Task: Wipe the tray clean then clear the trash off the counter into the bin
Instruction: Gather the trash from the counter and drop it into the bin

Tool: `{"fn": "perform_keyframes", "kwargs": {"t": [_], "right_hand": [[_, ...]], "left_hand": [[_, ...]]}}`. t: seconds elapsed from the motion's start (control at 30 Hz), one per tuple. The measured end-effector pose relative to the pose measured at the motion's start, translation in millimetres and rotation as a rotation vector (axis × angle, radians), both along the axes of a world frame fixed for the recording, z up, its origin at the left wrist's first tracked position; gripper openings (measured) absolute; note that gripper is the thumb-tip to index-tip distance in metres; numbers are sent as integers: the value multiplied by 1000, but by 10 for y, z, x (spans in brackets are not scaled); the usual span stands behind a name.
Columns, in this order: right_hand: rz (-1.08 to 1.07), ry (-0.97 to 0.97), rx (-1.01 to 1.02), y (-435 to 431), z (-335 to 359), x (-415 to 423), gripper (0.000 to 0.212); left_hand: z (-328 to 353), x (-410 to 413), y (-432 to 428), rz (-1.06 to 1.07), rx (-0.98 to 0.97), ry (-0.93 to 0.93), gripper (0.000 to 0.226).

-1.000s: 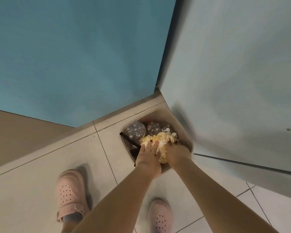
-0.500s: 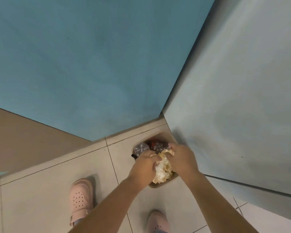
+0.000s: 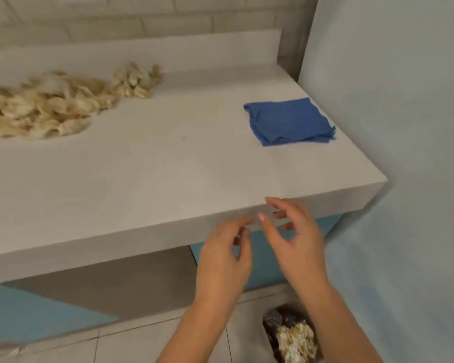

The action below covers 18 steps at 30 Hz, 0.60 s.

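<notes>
Pale counter (image 3: 147,163), blue cloth (image 3: 288,121)

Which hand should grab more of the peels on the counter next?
Probably the left hand. The peels lie far to the left on the counter, on that hand's side. Both hands are empty, and the right hand is nearer the blue cloth.

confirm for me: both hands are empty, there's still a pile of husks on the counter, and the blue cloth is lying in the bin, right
Not quite. The head view shows the blue cloth lying folded on the counter, not in the bin. Both the left hand and right hand are empty, and the husks remain.
</notes>
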State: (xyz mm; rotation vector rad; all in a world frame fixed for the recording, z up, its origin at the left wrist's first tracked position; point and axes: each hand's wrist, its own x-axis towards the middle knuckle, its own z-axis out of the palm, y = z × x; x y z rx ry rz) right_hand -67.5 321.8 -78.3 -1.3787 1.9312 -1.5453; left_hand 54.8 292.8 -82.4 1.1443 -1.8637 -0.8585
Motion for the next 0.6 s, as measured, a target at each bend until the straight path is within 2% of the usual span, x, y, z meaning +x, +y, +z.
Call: {"fn": "perform_keyframes", "kwargs": {"t": [0.13,0.27,0.6], "right_hand": [[81,30,16,-664,594,440,30],[146,59,67,-1273,965,842,35],[192,92,194,-2428,1114,1213,42]], "left_hand": [[753,566,-497,34,66,76,20],[1202,1137,-1086,62,85,50,17],[1348,1781,-2409,114,288,49,18]]}}
